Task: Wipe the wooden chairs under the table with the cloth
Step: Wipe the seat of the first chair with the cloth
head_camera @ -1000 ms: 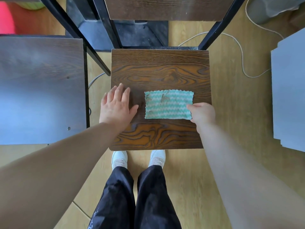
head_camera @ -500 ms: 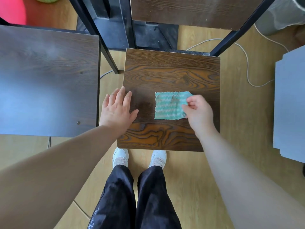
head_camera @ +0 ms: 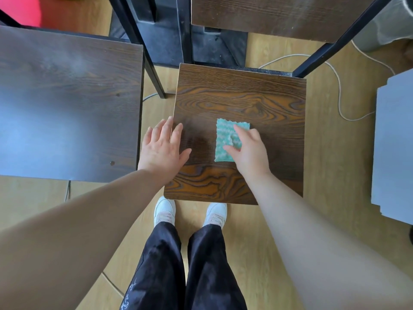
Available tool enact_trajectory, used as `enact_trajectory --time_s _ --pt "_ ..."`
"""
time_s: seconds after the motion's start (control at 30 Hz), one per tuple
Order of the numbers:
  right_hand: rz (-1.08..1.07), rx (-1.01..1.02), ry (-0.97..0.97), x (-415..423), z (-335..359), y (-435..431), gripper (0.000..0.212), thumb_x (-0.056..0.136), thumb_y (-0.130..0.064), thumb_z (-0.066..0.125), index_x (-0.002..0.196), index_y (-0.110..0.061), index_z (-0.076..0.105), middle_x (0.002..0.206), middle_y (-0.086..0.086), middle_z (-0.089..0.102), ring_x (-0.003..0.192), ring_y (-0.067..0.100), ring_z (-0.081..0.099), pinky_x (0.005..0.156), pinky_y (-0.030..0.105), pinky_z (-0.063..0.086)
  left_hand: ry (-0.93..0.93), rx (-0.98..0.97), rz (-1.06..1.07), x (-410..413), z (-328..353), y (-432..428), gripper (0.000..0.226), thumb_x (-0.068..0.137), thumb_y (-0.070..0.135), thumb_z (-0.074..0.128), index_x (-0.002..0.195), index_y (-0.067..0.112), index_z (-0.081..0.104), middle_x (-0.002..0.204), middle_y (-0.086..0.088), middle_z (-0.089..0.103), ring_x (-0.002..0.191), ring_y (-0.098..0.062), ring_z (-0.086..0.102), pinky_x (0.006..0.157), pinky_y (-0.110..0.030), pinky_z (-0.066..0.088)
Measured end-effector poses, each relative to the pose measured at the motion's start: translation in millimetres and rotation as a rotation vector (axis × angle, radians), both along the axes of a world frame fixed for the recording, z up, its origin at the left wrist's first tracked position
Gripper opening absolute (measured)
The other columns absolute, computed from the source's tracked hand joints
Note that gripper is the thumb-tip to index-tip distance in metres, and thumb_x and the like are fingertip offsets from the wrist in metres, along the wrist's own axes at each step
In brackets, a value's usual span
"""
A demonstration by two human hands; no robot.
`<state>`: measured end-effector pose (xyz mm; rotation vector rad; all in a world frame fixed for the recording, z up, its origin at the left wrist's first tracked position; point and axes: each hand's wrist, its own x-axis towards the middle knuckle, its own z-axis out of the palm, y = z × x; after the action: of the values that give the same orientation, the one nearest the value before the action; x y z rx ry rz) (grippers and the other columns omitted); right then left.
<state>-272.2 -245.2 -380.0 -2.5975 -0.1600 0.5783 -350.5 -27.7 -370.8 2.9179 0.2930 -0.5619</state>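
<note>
The wooden chair seat (head_camera: 237, 95) fills the middle of the view, a brown square with bold orange-and-dark grain swirling across it. Its backrest (head_camera: 268, 16) shows at the top edge, carried by black metal bars (head_camera: 335, 45) that slant down to the seat's far corners.

The cloth (head_camera: 223, 136), teal with pale wavy stripes and a zigzag edge, lies folded into a small upright rectangle a little right of the seat's middle. The right hand (head_camera: 250, 153) rests on top of it with the fingers stretched out and spread, pressing it down against the wood; a small ruck of fabric rises between thumb and forefinger. The left hand (head_camera: 162, 148) lies released and flat on the seat's left edge, fingers straight and slightly fanned, well apart from the cloth.

To the left stands a second wooden surface (head_camera: 67, 97), darker and washed with a bluish glare, with a narrow gap of floor between it and the seat. A black metal leg (head_camera: 154, 72) comes down into that gap.

The floor (head_camera: 335, 175) is light wood-look planking. A white cable (head_camera: 338, 95) loops over it to the right of the seat, near a pale grey panel (head_camera: 393, 142) at the right border. A pink shape (head_camera: 20, 10) sits in the top left corner.

Below the seat's near edge stand two white shoes (head_camera: 165, 211) and black trousers (head_camera: 185, 265).
</note>
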Motion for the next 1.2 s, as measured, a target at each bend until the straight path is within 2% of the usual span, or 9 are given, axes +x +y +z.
enact_trajectory --time_s 0.13,0.27,0.4,0.53,0.63,0.83,0.93,1.07,1.2 --pt "0.067 -0.132 -0.059 -4.0 -14.1 14.0 0.056 0.095 -0.040 0.060 0.146 -0.028 0.041 0.129 0.002 0.046 0.112 0.019 0.056 0.092 0.033 0.052 -0.001 -0.010 0.005 0.3 -1.4 0.3 0.069 0.099 0.055 0.036 0.156 0.018 0.021 0.164 -0.009 0.015 0.151 -0.027 0.010 0.122 -0.048 0.013" --pt "0.171 0.053 -0.119 -33.3 -20.6 14.0 0.038 0.093 -0.021 0.065 0.131 -0.020 0.062 0.106 -0.001 0.054 0.092 0.020 0.060 0.082 0.039 0.057 0.012 -0.011 -0.002 0.4 -0.7 4.0 0.069 0.099 0.055 0.037 0.155 0.017 0.022 0.164 -0.009 0.015 0.151 -0.027 0.011 0.122 -0.048 0.014" --pt "0.237 0.103 -0.041 -57.7 -12.2 10.2 0.036 0.095 -0.017 0.061 0.131 -0.019 0.062 0.112 -0.002 0.054 0.104 0.015 0.059 0.088 0.031 0.056 0.021 0.004 -0.007 2.4 -3.4 6.0 0.068 0.100 0.055 0.035 0.156 0.018 0.021 0.164 -0.009 0.014 0.151 -0.028 0.010 0.122 -0.048 0.013" --pt "0.033 0.171 -0.187 3.4 -8.2 8.8 0.036 0.093 -0.007 0.058 0.127 -0.017 0.065 0.107 0.003 0.055 0.098 0.018 0.058 0.088 0.035 0.054 0.001 -0.011 0.011 15.4 -9.5 8.5 0.069 0.100 0.055 0.035 0.156 0.018 0.022 0.164 -0.009 0.015 0.151 -0.028 0.011 0.123 -0.048 0.013" --pt "-0.148 0.096 -0.220 76.5 -2.6 14.4 0.037 0.096 -0.011 0.057 0.133 -0.019 0.060 0.119 0.002 0.051 0.110 0.016 0.057 0.096 0.033 0.052 -0.015 -0.024 0.018 27.9 -14.1 12.0 0.071 0.099 0.056 0.038 0.156 0.017 0.022 0.164 -0.009 0.017 0.150 -0.029 0.013 0.123 -0.048 0.013" --pt "-0.160 -0.084 -0.150 154.5 -8.7 43.9 0.043 0.100 -0.024 0.053 0.142 -0.016 0.048 0.135 0.006 0.046 0.122 0.022 0.053 0.104 0.036 0.047 -0.015 -0.025 0.031 56.2 -16.5 25.9 0.072 0.099 0.058 0.034 0.157 0.019 0.015 0.165 -0.007 0.012 0.151 -0.028 0.009 0.123 -0.048 0.012" --pt "-0.117 -0.106 -0.162 148.1 -15.8 51.5 0.042 0.099 -0.033 0.055 0.137 -0.017 0.049 0.126 0.002 0.047 0.116 0.017 0.054 0.099 0.036 0.051 -0.021 -0.032 0.037 68.0 -14.3 32.0 0.072 0.099 0.059 0.033 0.157 0.020 0.016 0.165 -0.008 0.012 0.151 -0.029 0.010 0.123 -0.048 0.012" --pt "-0.076 -0.039 -0.145 116.4 -15.4 55.0 0.021 0.098 -0.047 0.050 0.099 -0.026 0.050 0.105 -0.009 0.057 0.093 0.005 0.059 0.070 0.022 0.052 -0.011 -0.043 0.028 70.7 -13.3 35.9 0.072 0.099 0.059 0.034 0.157 0.020 0.016 0.165 -0.008 0.012 0.151 -0.029 0.010 0.123 -0.048 0.011" --pt "0.017 -0.012 -0.084 66.9 -14.1 56.7 0.024 0.098 -0.048 0.048 0.087 -0.027 0.047 0.098 -0.008 0.056 0.090 0.009 0.058 0.066 0.023 0.050 0.002 -0.042 0.033 59.0 -13.0 36.6 0.071 0.099 0.059 0.033 0.156 0.020 0.017 0.165 -0.007 0.012 0.151 -0.029 0.010 0.123 -0.048 0.012"
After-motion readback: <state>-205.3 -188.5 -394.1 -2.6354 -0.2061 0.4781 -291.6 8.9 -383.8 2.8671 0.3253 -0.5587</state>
